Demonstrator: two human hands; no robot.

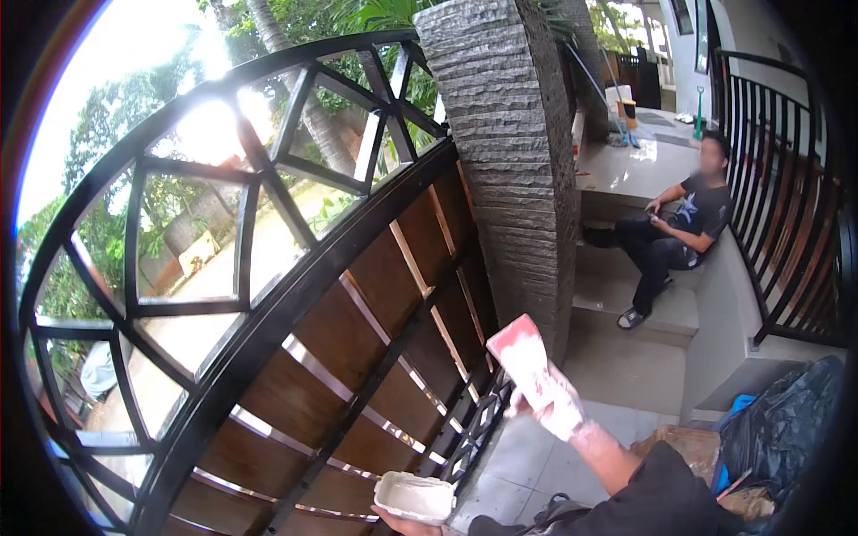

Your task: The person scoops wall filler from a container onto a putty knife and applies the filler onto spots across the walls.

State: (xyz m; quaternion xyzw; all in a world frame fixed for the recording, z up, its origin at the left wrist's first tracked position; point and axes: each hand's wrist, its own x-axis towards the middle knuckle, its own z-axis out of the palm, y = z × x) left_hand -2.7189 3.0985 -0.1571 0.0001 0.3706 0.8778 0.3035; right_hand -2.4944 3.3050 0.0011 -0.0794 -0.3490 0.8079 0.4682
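My right hand (pixel 554 406), coated with white residue, is raised in front of the gate and grips a flat pinkish-red rectangular tool (pixel 517 344) smeared with white. Low at the bottom centre, my left hand (pixel 393 523) holds a small off-white tub (pixel 416 493) with white material inside. Beside both hands stands the gate (pixel 349 330), with a black metal frame, an arched openwork top and brown slatted panels.
A stone pillar (pixel 496 107) adjoins the gate. Another person (pixel 697 214) sits on tiled steps (pixel 608 357) at right, beside a black railing (pixel 778 196). Black plastic bags (pixel 778 429) and cardboard (pixel 670 447) lie at lower right. Mops (pixel 626 138) stand behind.
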